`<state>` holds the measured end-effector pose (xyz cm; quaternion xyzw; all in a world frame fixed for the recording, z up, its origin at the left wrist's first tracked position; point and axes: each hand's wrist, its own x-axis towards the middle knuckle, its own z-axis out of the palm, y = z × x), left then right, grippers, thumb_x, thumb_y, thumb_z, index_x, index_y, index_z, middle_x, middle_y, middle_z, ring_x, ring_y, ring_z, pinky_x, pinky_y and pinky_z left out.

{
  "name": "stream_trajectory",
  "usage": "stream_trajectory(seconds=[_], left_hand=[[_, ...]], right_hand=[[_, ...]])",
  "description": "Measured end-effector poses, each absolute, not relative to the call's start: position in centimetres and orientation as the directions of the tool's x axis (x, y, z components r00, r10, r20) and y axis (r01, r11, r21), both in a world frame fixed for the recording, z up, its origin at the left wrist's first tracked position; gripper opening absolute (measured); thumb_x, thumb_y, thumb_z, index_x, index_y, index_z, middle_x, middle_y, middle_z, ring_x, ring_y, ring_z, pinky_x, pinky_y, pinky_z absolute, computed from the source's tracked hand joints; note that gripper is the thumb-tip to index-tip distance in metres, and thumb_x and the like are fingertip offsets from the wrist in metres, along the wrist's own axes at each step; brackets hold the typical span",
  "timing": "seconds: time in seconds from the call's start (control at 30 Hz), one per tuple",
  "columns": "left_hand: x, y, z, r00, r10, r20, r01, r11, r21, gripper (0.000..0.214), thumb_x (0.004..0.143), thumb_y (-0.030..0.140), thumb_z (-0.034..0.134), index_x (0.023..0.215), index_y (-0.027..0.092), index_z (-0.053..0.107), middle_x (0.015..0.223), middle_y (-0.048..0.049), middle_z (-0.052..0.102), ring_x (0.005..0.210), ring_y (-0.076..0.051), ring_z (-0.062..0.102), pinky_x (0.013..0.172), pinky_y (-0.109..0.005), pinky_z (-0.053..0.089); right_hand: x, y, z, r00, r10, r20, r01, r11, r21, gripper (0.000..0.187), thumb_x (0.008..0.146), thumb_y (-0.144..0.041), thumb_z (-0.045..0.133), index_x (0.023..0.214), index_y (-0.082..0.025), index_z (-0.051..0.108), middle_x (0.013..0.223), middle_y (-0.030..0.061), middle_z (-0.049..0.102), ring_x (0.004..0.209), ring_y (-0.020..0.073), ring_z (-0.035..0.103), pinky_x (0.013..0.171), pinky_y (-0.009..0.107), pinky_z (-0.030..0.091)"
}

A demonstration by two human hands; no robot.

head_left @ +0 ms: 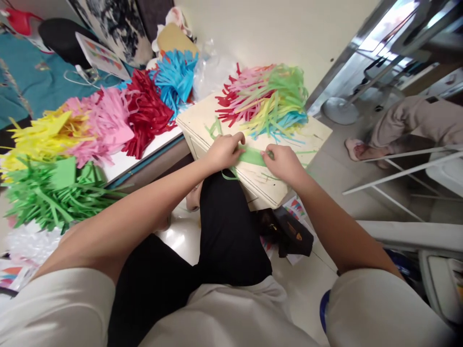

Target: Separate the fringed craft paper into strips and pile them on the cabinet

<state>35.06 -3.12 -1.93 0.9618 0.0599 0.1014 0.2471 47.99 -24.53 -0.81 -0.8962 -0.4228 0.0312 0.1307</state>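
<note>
Between my two hands, a light green strip of fringed paper (253, 156) lies over the near part of a cream cabinet top (311, 140). My left hand (226, 152) pinches its left end, with thin green strands hanging below and behind the fingers. At the other end, my right hand (281, 161) has thumb and fingers closed on the strip. Just beyond the hands sits a pile of fringed paper bunches (264, 96) in red, pink, yellow, green and blue. Loose thin strands trail across the cabinet top near my right hand.
Along a white table on the left lie green (54, 193), yellow (47, 135), pink (97, 125), dark red (148, 113) and blue (175, 77) fringed bunches. Clear plastic (213, 72) rests by the wall. A dark bag (292, 233) is under the cabinet. Another person's leg (405, 120) shows at right.
</note>
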Motion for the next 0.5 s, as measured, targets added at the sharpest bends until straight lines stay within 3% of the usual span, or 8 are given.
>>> stream_trajectory(seconds=[0.1, 0.23, 0.4, 0.5], left_hand=[[34.7, -2.7, -1.8, 0.978, 0.154, 0.142, 0.046, -0.818, 0.573, 0.038, 0.1, 0.037, 0.076, 0.133, 0.021, 0.066, 0.113, -0.0102, 0.085, 0.105, -0.033, 0.08, 0.105, -0.047, 0.057], [34.5, -2.5, -1.6, 0.975, 0.197, 0.099, 0.102, -0.801, 0.589, 0.041, 0.097, 0.028, 0.075, 0.135, 0.023, 0.064, 0.113, -0.0091, 0.085, 0.109, -0.032, 0.081, 0.108, -0.047, 0.056], [35.0, -3.1, -1.3, 0.977, 0.208, 0.046, 0.161, -0.864, 0.476, 0.038, 0.1, 0.027, 0.07, 0.137, 0.025, 0.061, 0.103, -0.0075, 0.085, 0.114, -0.036, 0.081, 0.116, -0.054, 0.05], [35.2, -3.6, -1.0, 0.983, 0.18, 0.017, 0.158, -0.899, 0.409, 0.038, 0.102, 0.025, 0.068, 0.139, 0.024, 0.06, 0.108, -0.0103, 0.084, 0.124, -0.04, 0.079, 0.117, -0.057, 0.047]], right_hand=[[47.9, -24.6, -0.7, 0.637, 0.769, 0.048, 0.762, -0.619, -0.192, 0.029, 0.113, -0.034, 0.053, 0.104, -0.019, 0.076, 0.092, 0.016, 0.079, 0.084, 0.0304, 0.065, 0.075, 0.038, 0.034], [47.9, -24.7, -1.0, 0.646, 0.762, 0.046, 0.752, -0.625, -0.21, 0.027, 0.115, -0.033, 0.055, 0.117, -0.017, 0.077, 0.099, 0.0177, 0.082, 0.091, 0.0327, 0.07, 0.078, 0.038, 0.037], [47.6, -24.7, -1.4, 0.653, 0.755, 0.064, 0.753, -0.638, -0.158, 0.025, 0.114, -0.03, 0.055, 0.121, -0.016, 0.075, 0.1, 0.0189, 0.082, 0.09, 0.0339, 0.07, 0.08, 0.038, 0.036], [47.5, -24.6, -1.6, 0.655, 0.752, 0.072, 0.754, -0.642, -0.141, 0.025, 0.113, -0.028, 0.053, 0.121, -0.016, 0.074, 0.096, 0.0174, 0.08, 0.086, 0.033, 0.067, 0.08, 0.038, 0.035]])
